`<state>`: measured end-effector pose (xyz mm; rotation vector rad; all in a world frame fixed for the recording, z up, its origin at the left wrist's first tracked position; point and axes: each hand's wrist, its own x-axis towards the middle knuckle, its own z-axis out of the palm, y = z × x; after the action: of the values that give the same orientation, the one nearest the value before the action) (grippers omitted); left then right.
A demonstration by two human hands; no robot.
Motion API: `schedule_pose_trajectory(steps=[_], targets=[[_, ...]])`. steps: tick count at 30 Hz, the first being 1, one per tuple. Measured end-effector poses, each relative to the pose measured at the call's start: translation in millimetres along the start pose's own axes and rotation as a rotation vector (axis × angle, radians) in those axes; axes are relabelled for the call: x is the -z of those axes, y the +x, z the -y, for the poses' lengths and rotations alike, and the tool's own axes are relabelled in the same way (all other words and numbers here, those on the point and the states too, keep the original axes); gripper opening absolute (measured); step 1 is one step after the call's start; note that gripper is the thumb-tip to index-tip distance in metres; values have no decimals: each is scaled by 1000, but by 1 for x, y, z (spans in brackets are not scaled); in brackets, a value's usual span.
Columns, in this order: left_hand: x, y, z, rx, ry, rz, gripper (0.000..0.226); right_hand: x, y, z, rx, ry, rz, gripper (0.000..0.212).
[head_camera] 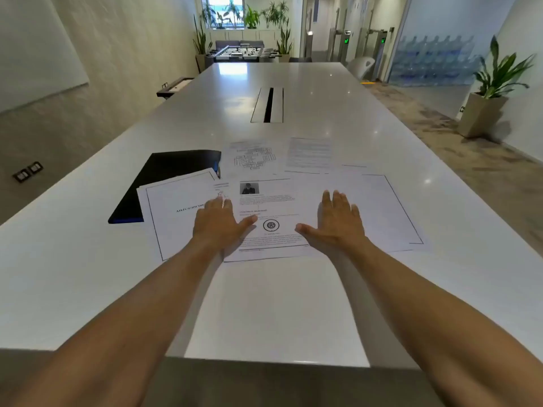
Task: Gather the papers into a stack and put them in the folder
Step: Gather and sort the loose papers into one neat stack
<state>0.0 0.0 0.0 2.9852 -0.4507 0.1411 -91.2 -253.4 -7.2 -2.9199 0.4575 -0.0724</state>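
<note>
Papers point(273, 207) under both flat hands

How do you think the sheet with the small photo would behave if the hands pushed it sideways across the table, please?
The photo sheet looks like thin single paper, so it would probably glide easily on the glossy table. It overlaps the bordered sheet, so that one may drag along. Lifted by one edge, it would likely droop.

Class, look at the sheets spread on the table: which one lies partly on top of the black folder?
The bordered sheet at the left, under the left hand. Its far corner overlaps the black folder; the other sheets lie only on the table or on each other.
</note>
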Motion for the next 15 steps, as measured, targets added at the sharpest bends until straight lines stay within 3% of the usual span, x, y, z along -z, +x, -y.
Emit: schedule_pose_trajectory(steps=[4, 10, 15], targets=[[-4, -7, -8, 59, 53, 55, 96, -3, -4, 4, -58, -27, 83, 114], [5, -2, -28, 228, -287, 136, 83, 8, 4, 13, -83, 17, 157, 98], [14, 4, -36, 397, -414, 178, 83, 10, -1, 24, -91, 116, 147, 84]])
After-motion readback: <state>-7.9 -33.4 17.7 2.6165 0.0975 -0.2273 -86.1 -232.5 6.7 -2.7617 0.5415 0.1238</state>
